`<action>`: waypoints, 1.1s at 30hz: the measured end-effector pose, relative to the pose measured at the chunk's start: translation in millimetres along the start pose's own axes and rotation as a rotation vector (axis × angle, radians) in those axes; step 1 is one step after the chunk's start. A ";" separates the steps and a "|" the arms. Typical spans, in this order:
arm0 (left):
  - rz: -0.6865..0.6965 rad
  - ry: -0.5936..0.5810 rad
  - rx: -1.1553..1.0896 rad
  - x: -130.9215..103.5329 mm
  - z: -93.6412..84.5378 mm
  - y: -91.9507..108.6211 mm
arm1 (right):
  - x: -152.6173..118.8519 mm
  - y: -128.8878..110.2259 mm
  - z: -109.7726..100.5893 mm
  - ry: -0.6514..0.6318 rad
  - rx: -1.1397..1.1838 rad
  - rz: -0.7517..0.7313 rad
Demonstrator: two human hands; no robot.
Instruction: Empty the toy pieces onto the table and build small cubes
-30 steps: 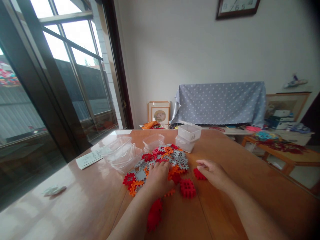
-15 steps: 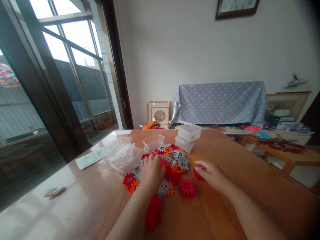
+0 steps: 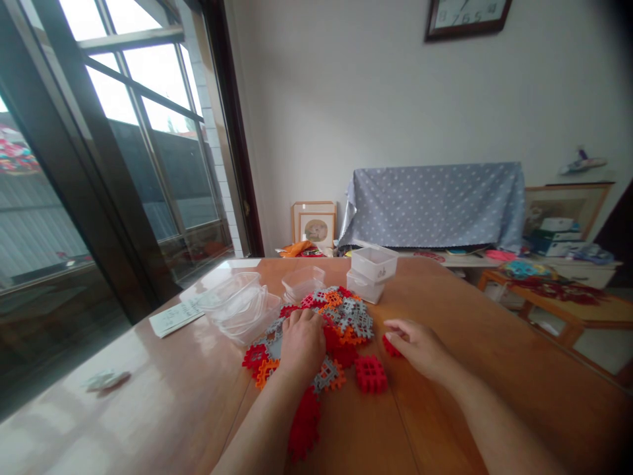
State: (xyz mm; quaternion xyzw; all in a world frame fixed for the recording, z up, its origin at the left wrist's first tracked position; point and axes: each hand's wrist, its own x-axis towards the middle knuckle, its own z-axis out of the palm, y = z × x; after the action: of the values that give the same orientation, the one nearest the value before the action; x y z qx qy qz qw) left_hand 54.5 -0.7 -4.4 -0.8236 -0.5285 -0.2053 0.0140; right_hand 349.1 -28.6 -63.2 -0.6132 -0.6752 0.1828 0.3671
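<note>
On the wooden table lies a pile of toothed plastic pieces in grey, red and orange (image 3: 353, 315). My left hand (image 3: 302, 340) rests palm down on the pile's middle, its fingers bent; what lies under them is hidden. To the right, my right hand (image 3: 413, 340) has its thumb and fingers round a small red piece (image 3: 390, 346) near the tabletop. Between the hands and nearer to me sits a stack of red square pieces (image 3: 370, 375). Another row of red pieces (image 3: 304, 425) lies beside my left forearm.
Clear plastic boxes and lids (image 3: 247, 310) stand left of the pile, another clear container (image 3: 303, 282) behind it, and two stacked boxes (image 3: 374, 264) at the back. A paper booklet (image 3: 175, 316) and a small packet (image 3: 106, 380) lie left on the table (image 3: 475, 336).
My left hand has shifted slightly to the right over the pile. My right hand and the red piece have hardly moved.
</note>
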 end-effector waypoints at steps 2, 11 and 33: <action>-0.017 -0.001 0.012 0.6 0.8 -0.1 | -0.3 -0.7 0.2 0.009 0.004 -0.006; -0.011 -0.034 -0.004 -0.8 -2.0 2.5 | -1.2 -5.9 -1.6 0.019 0.012 -0.008; -0.016 0.070 -0.125 5.5 5.7 -3.7 | -1.3 -9.0 -1.0 0.029 0.067 -0.011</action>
State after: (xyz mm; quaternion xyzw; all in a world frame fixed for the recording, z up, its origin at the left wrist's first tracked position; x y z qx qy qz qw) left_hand 55.1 7.0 -8.5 -0.8109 -0.5203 -0.2669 -0.0206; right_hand 343.5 -31.6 -56.6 -0.5994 -0.6667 0.1945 0.3980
